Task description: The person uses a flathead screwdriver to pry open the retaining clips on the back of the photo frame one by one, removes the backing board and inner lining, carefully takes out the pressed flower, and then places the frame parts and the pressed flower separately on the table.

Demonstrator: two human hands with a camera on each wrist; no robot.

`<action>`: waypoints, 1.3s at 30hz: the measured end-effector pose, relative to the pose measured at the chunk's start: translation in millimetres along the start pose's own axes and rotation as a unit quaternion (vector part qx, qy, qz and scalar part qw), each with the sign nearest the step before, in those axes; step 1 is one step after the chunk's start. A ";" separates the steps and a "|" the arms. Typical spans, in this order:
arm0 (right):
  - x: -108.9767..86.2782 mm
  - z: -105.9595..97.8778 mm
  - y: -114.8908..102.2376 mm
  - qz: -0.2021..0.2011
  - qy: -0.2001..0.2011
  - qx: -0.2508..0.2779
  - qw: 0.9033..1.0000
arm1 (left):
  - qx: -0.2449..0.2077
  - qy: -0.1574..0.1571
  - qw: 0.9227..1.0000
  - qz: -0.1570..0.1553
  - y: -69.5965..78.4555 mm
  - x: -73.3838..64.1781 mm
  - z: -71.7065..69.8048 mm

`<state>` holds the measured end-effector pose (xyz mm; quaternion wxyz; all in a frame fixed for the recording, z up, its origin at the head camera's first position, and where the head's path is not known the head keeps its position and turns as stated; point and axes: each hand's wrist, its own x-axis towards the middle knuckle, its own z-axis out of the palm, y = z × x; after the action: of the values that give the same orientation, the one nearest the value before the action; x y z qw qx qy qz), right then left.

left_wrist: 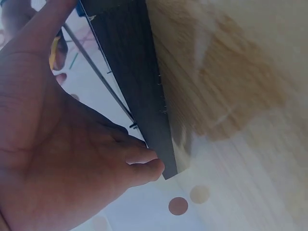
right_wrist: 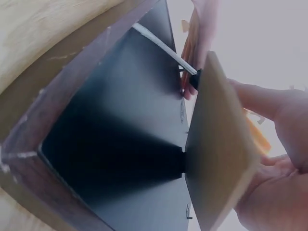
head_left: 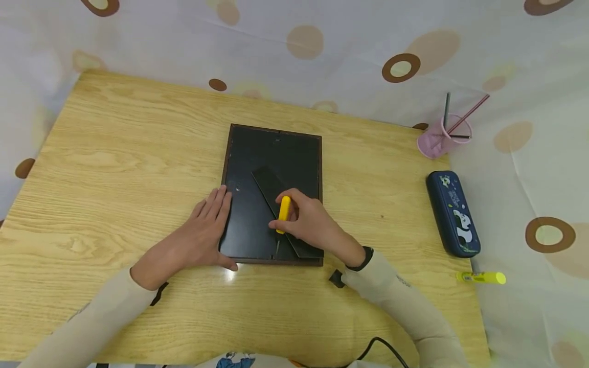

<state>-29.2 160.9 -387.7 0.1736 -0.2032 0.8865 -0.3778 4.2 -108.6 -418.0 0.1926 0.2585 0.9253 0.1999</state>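
Note:
A picture frame [head_left: 250, 148] lies face down, its black back up and a narrow stand leg [head_left: 267, 181] slanting across it. In my right hand [head_left: 313, 220] I grip a screwdriver [head_left: 284, 210] by its yellow handle, fingers and thumb round it. Its metal shaft [right_wrist: 161, 43] points down to the frame's near edge, the tip beside a small metal tab. My left hand [head_left: 204, 230] lies along the frame's left side with straight fingers, the thumb at the near left corner. In the right wrist view the raised stand leg [right_wrist: 216, 144] hides part of the right hand.
On the wooden table [head_left: 115, 153], a pink cup [head_left: 430, 144] with several pencils stands at the far right. A dark blue panda pencil case [head_left: 448, 214] and a yellow highlighter [head_left: 480, 277] lie along the right edge. A spotted curtain [head_left: 276, 46] hangs behind the table.

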 end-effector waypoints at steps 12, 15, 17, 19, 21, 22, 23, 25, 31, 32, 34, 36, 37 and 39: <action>5.8 1.2 -0.2 -0.022 0.031 -0.028 0.999 | -0.019 0.006 1.000 0.000 -9.3 -10.3 2.6; 6.1 2.0 -1.2 -0.019 0.022 -0.027 0.999 | -0.019 0.000 1.000 -0.003 -10.3 -10.9 2.1; 6.2 2.9 -1.7 -0.015 0.017 -0.027 0.999 | -0.020 -0.004 1.000 -0.006 -11.0 -11.1 2.3; 6.4 3.7 -1.8 -0.013 0.017 -0.029 0.999 | -0.021 -0.005 1.000 -0.008 -11.9 -11.1 2.9; 6.8 4.3 -1.9 -0.011 0.018 -0.031 0.999 | -0.022 -0.005 1.000 -0.009 -13.0 -10.9 3.7; 7.0 4.6 -2.1 -0.012 0.019 -0.033 0.999 | -0.024 -0.005 1.000 -0.010 -13.4 -10.8 3.9; 7.1 4.8 -2.3 -0.013 0.019 -0.034 0.999 | -0.027 -0.005 1.000 -0.011 -13.8 -10.7 4.2; 7.6 5.0 -2.7 -0.016 0.018 -0.037 0.999 | -0.032 -0.006 0.999 -0.013 -14.3 -10.4 4.2; 8.3 5.3 -4.7 -0.019 0.013 -0.046 0.999 | -0.042 -0.005 0.999 -0.017 -15.0 -10.0 4.2; 8.4 5.6 -5.1 -0.018 0.014 -0.048 0.999 | -0.043 -0.006 0.999 -0.018 -14.9 -9.9 4.3; 8.6 6.2 -4.7 -0.019 0.016 -0.051 0.998 | -0.043 -0.008 0.999 -0.021 -15.0 -9.4 4.5; 8.9 7.0 -3.9 -0.023 0.018 -0.054 0.998 | -0.039 -0.008 0.999 -0.024 -15.2 -8.4 4.5; 8.9 7.2 -3.7 -0.025 0.019 -0.054 0.998 | -0.036 -0.005 0.999 -0.025 -15.2 -7.9 4.4; 8.9 7.6 -3.2 -0.030 0.021 -0.056 0.998 | -0.027 0.000 0.999 -0.028 -15.4 -6.8 4.3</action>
<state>-32.6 149.9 -391.7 0.1324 -0.2309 0.9032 -0.3368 5.4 -123.3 -427.2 0.2049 0.2276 0.9263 0.2195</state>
